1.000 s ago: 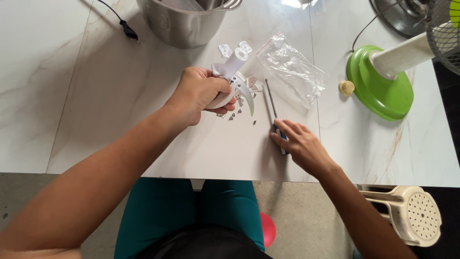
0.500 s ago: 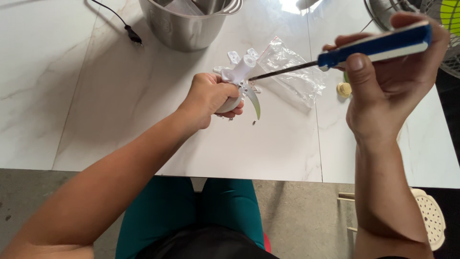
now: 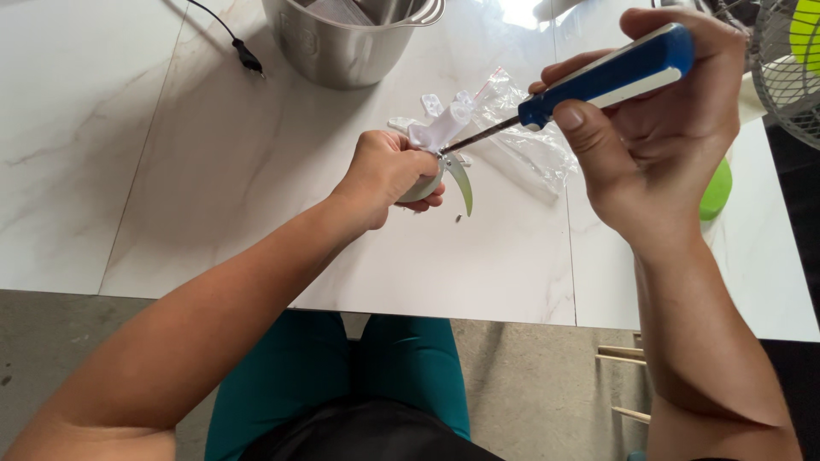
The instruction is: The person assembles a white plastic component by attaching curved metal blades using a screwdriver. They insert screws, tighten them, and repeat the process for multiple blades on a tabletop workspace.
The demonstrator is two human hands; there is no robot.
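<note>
Counter (image 3: pixel 213 171), white marble look, fills most of the view; near edge runs across just past the person's knees. Wide bare stretch on the left side, w/ only a black plug and cord (image 3: pixel 248 58) lying at the far left. Steel pot (image 3: pixel 342 43) stands at the far edge, just beyond the left hand. Green fan base (image 3: pixel 716 189) now mostly hidden behind the right wrist; half a sec ago none of it showed past the hand. Fan grille (image 3: pixel 786 77) crowds the top right corner, close to the right hand's knuckles, so little room on that side.

Right hand (image 3: pixel 658 128) is clenched round the blue-and-white handle of the screwdriver (image 3: pixel 598 81), held up off the counter. Vs. half a sec ago it has come lower and nearer; shaft slopes down-left, tip now at the blade part, where before it stopped short.

Left hand (image 3: pixel 389 171) grips the white blade part (image 3: pixel 444 141), lifted just above the counter, approx. centre; curved metal blade sticks out down-right, near the right wrist. Clear plastic bag (image 3: pixel 530 128) lies under the shaft. Tiny screw (image 3: pixel 459 218) sits loose just below the blade tip.
</note>
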